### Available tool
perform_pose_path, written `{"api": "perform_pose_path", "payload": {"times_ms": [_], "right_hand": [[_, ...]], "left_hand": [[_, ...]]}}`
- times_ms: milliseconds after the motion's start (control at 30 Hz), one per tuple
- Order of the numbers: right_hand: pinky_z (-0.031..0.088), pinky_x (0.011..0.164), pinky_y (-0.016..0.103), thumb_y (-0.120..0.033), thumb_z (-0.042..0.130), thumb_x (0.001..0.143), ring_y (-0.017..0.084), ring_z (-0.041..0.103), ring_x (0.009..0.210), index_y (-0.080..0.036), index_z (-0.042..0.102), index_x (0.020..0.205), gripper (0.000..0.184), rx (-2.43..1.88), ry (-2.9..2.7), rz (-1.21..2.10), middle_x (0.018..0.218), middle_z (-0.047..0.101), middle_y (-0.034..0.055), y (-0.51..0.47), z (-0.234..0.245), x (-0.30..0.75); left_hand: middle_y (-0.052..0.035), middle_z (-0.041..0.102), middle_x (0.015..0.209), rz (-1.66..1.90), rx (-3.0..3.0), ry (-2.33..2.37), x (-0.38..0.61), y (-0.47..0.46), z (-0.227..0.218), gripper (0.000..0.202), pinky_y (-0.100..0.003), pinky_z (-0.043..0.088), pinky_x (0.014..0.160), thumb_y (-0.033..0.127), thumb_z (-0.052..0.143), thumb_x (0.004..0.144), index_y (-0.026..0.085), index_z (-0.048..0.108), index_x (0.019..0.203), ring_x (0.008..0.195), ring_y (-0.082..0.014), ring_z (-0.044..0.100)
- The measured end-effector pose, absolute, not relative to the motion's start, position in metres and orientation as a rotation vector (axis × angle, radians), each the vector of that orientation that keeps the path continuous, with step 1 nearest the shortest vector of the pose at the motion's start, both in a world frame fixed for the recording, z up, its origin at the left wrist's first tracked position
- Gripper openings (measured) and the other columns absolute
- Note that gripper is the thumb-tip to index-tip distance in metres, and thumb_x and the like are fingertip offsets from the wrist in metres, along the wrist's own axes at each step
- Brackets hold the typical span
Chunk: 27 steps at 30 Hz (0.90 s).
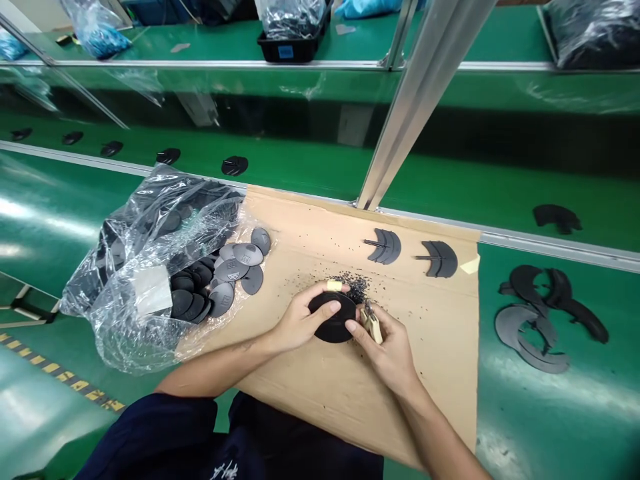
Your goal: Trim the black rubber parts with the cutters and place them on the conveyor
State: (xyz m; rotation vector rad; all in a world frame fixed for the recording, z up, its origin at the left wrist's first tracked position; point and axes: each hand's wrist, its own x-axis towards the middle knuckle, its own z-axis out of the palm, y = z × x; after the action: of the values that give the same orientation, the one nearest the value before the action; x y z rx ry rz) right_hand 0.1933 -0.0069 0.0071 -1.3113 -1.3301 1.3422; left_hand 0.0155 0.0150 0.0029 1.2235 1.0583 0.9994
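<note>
My left hand [306,315], one finger wrapped in yellow tape, grips the left side of a round black plastic disc [334,327]. My right hand [393,347] is closed around nippers [371,323] with pale yellow handles, and its thumb touches the disc's right edge. The nippers' metal jaws are beside the disc; whether they are parted is too small to tell. Just beyond the disc, a heap of small black plastic scraps [356,284] lies on the cardboard sheet [300,380]. Two dark curved parts with thin stems [386,247] lie farther back on the cardboard.
On the left, a clear plastic bag [120,320] spills several dark discs [231,269]. Several curved black parts [530,333] lie on the green table at right. A metal post [395,153] rises behind the cardboard. Black parts [234,165] sit on the green belt [290,167] beyond.
</note>
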Motion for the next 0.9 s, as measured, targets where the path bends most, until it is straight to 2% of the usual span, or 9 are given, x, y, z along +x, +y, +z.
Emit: {"api": "perform_pose_path", "payload": {"times_ms": [267, 433, 733, 833, 900], "right_hand": [[0.044, 0.056, 0.025, -0.056, 0.073, 0.083, 0.014, 0.048, 0.062, -0.019, 0.06, 0.083, 0.039, -1.284, -1.296, 1.381, 0.069, 0.055, -0.0005, -0.0087, 0.003, 0.1949], [0.043, 0.055, 0.024, -0.056, 0.074, 0.082, 0.013, 0.046, 0.061, -0.019, 0.059, 0.08, 0.039, -1.293, -1.281, 1.366, 0.068, 0.052, -0.0017, -0.0078, 0.0025, 0.1945], [0.038, 0.051, 0.023, -0.057, 0.072, 0.083, 0.011, 0.041, 0.057, -0.019, 0.057, 0.079, 0.041, -1.304, -1.31, 1.381, 0.064, 0.047, -0.0034, -0.0054, 0.0042, 0.1955], [0.041, 0.053, 0.024, -0.056, 0.07, 0.085, 0.013, 0.045, 0.059, -0.02, 0.059, 0.081, 0.039, -1.299, -1.379, 1.308, 0.067, 0.051, -0.002, -0.0061, 0.005, 0.1944], [0.045, 0.057, 0.026, -0.05, 0.068, 0.088, 0.014, 0.05, 0.061, -0.02, 0.061, 0.082, 0.031, -1.288, -1.45, 1.195, 0.069, 0.056, -0.0003, -0.0073, 0.0063, 0.1935]], "left_hand": [[-0.0094, 0.073, 0.109, 1.044, 1.627, 1.061, 0.013, 0.0096, -0.0025, 0.026, -0.032, 0.052, 0.096, 0.036, 0.057, 0.099, 0.016, 0.068, 0.113, 0.105, -0.0209, 0.068], [-0.0092, 0.073, 0.113, 0.959, 1.581, 1.043, 0.0126, 0.0125, -0.0027, 0.028, -0.03, 0.052, 0.095, 0.036, 0.054, 0.101, 0.016, 0.064, 0.118, 0.107, -0.0205, 0.068], [-0.009, 0.073, 0.11, 0.912, 1.597, 1.01, 0.0093, 0.0151, -0.0012, 0.027, -0.03, 0.054, 0.093, 0.035, 0.052, 0.101, 0.016, 0.064, 0.116, 0.104, -0.0205, 0.068], [-0.0089, 0.073, 0.109, 0.966, 1.662, 1.014, 0.0101, 0.0115, -0.004, 0.025, -0.03, 0.054, 0.092, 0.033, 0.053, 0.101, 0.016, 0.064, 0.115, 0.103, -0.02, 0.069], [-0.0091, 0.074, 0.108, 1.0, 1.686, 0.996, 0.0107, 0.0093, -0.0059, 0.026, -0.03, 0.055, 0.092, 0.033, 0.055, 0.1, 0.016, 0.063, 0.118, 0.101, -0.0197, 0.07]]}}
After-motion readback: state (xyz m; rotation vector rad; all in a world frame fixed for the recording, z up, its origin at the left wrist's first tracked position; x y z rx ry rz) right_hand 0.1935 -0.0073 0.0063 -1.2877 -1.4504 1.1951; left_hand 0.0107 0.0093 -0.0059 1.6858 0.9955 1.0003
